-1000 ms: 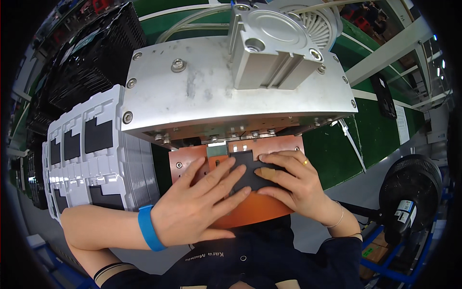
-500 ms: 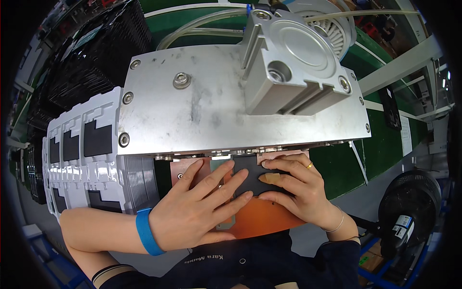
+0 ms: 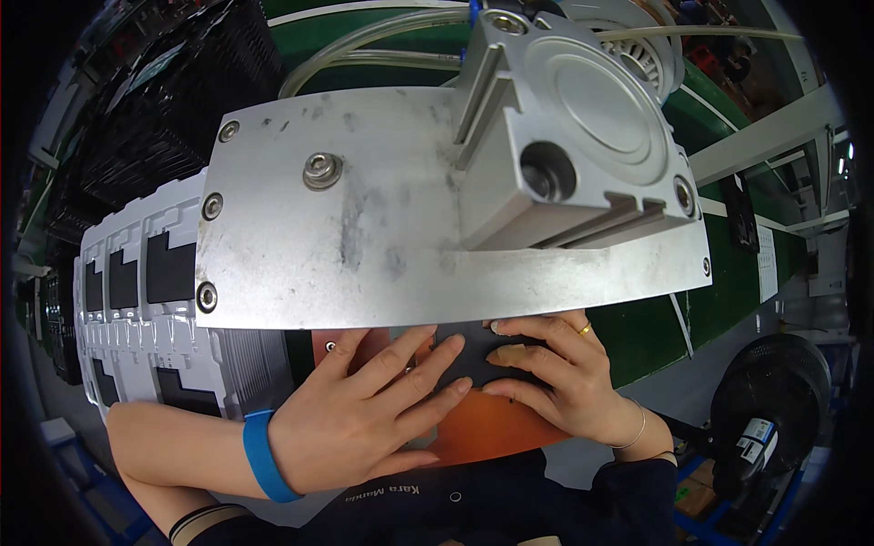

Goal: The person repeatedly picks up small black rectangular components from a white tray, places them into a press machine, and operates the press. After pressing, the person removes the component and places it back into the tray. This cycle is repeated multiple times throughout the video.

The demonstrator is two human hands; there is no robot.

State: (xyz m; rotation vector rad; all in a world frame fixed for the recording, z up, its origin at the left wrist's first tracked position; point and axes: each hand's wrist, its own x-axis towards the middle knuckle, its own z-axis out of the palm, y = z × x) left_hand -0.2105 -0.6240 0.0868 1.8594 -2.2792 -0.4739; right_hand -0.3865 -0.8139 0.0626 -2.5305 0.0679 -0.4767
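A dark grey flat piece (image 3: 472,357) lies on the fixture under the front edge of a silver metal press plate (image 3: 401,218), which hides its far end. My left hand (image 3: 360,414), with a blue wristband, is spread flat over the fixture's left part, fingertips at the piece's left edge. At the piece's right side, my right hand (image 3: 569,373) has bent fingers and thumb closed against its edge; one finger has a tan wrap. An orange board (image 3: 496,428) is below both hands. Pinkish blocks (image 3: 371,344) show partly behind the left fingers.
Above the plate rises a silver pneumatic cylinder (image 3: 605,127). White stacked trays (image 3: 150,332) holding black notched pieces stand close to my left arm. Black crates (image 3: 173,118) are stacked at far left. A black fan (image 3: 769,400) stands at right. Clear hoses (image 3: 391,41) run behind.
The view has shifted, so the press plate and cylinder appear larger and lower, covering more of the fixture. Both hands keep nearly the same pose around the dark grey piece.
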